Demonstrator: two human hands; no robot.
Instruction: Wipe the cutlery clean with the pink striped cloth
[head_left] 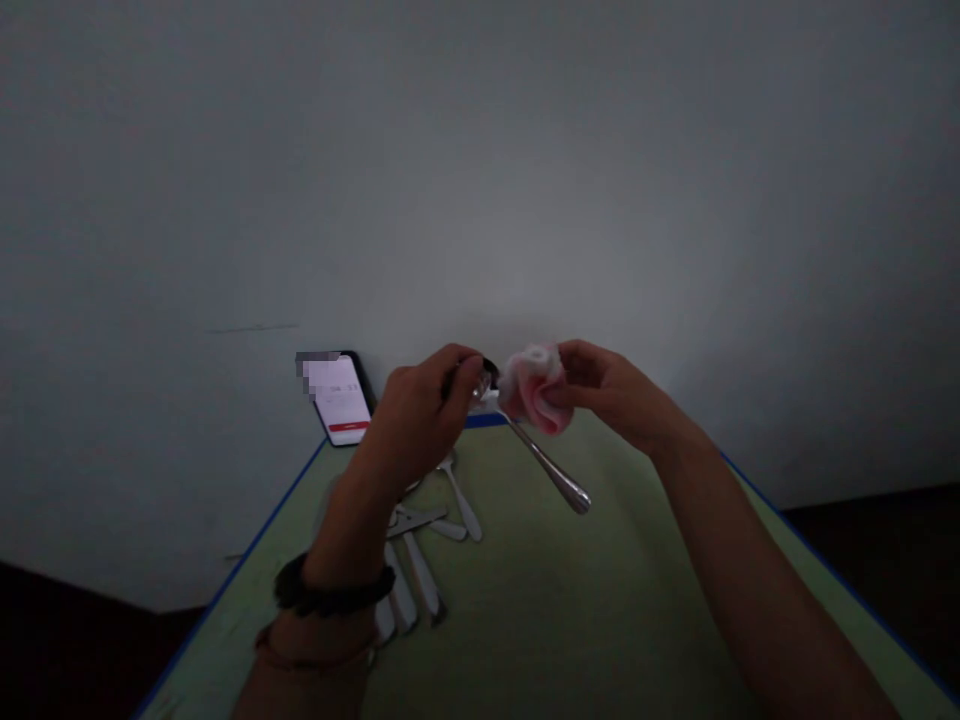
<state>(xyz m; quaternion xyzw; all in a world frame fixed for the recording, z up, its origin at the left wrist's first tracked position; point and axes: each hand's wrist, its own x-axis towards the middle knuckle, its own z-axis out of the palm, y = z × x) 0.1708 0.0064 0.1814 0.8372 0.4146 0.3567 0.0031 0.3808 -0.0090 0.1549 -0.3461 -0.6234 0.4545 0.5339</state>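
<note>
My left hand [431,400] is closed, its thumb and fingers pinching the head end of a metal spoon [551,468]. The spoon's handle slants down to the right above the table, while its bowl is mostly hidden by the fingers. My right hand [611,388] grips a crumpled pink and white cloth [536,388] between thumb and fingers. The cloth is right beside the spoon's neck; whether it touches the metal I cannot tell. Below my left wrist, several pieces of cutlery [424,575] lie in a loose pile, partly covered by my forearm.
A phone [341,400] with a lit screen leans at the table's back left corner. The green table [585,620] has a blue edge and stands against a pale wall [525,180]. Dark floor [892,560] shows at both sides.
</note>
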